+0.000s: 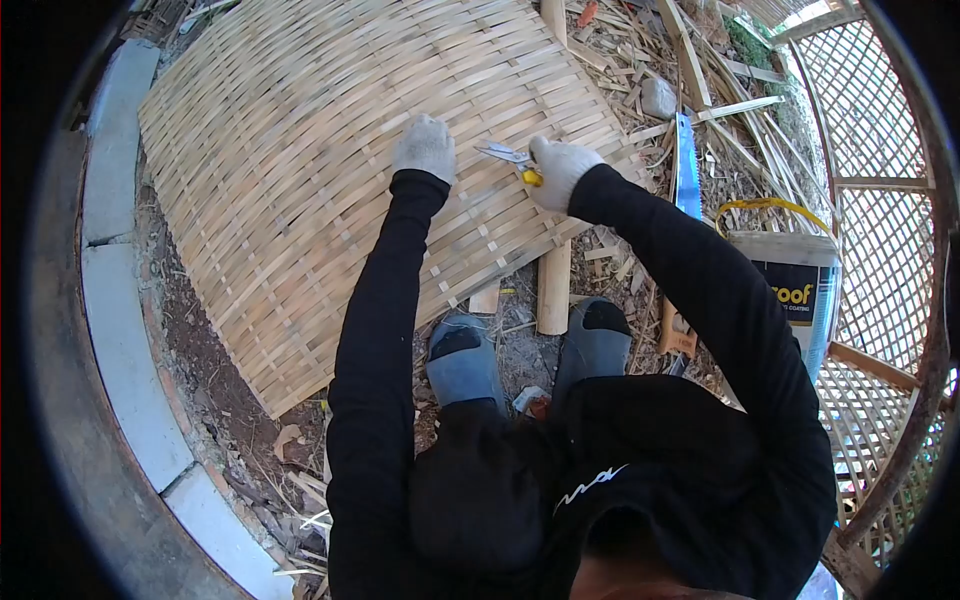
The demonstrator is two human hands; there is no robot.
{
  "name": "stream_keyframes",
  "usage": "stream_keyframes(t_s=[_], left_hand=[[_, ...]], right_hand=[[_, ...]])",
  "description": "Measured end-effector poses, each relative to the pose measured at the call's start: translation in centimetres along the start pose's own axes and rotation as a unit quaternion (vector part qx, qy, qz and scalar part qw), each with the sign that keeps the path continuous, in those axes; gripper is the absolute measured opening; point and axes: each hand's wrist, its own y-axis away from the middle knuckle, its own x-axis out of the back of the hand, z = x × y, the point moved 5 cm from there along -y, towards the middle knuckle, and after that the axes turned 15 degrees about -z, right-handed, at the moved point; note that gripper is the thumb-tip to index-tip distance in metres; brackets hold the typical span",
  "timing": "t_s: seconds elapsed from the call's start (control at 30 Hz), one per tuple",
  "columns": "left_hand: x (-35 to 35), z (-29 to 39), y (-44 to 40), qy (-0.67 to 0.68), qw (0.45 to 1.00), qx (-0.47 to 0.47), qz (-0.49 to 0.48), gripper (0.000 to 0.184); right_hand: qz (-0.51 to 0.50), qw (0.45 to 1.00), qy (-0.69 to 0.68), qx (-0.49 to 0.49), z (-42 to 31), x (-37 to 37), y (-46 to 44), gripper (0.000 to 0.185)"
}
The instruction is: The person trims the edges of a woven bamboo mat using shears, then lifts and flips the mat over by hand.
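Mat (pixel 330 200): spread from the upper left to the centre of the frame, its lower edge just beyond the 2 sandals (pixel 466 365).
Weave: judged complete across most of the visible face; looser, with dark gaps, towards the lower centre. Strip ends at the right edge seem uneven, apparently untrimmed; how much is left cannot be told.
Bucket (pixel 815 270): right of the frame, beside the right sleeve.
Saw (pixel 686 165): right of centre, blade up the frame, partly behind that sleeve.
Right hand (pixel 562 172): gloved, fingers closed around the scissors, over the mat's right part.
Left hand (pixel 424 148): gloved, curled at the mat's surface, upper centre; whether it grips a strip cannot be told.
Scissors (pixel 513 156): yellow-handled, blades pointing left, between the 2 hands.
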Motion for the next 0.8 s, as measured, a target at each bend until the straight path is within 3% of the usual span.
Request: stream_keyframes(t_s=[0.3,0.8], left_hand=[[0.3,-0.3,1.0,0.115,0.991,0.005,0.063,0.022],[-0.2,-1.3,1.3,0.253,0.962,0.024,0.095,0.022]], right_hand=[[0.003,0.996,0.085,-0.033,-1.5,0.4,-3.0,0.040],[0.029,0.995,0.057,-0.075,-2.8,-0.7,-3.2,0.029]])
